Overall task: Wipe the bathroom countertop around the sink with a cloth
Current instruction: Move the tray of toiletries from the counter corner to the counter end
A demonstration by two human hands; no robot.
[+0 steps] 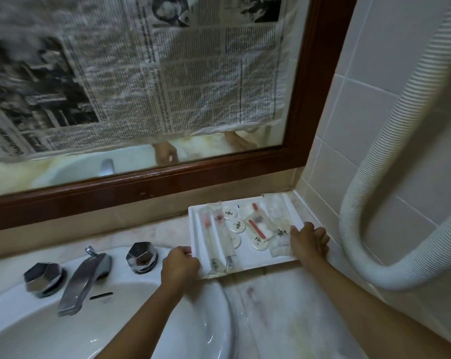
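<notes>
At centre right, we are gripping the white amenity tray (247, 260) with both hands.
We are keeping it level, left hand (179, 264) and right hand (308, 240) clamping opposite edges, clearing the countertop (283, 307).

Both hands (179, 265) grip tray (247, 263).

A large wall mirror in a dark reddish-brown wooden frame (309, 104) fills the upper part of the view. Sheets of black-and-white printed newspaper (146, 73) cover most of its glass, leaving a bare strip along the bottom edge. To the right, the side wall is clad in pale, glossy square ceramic tiles (390, 60) with thin grout lines. A thick white ribbed flexible hose (369, 177) hangs in front of that wall, curving down and looping back to the right. The light is dim and slightly warm, with soft reflections on the tiles.
</notes>
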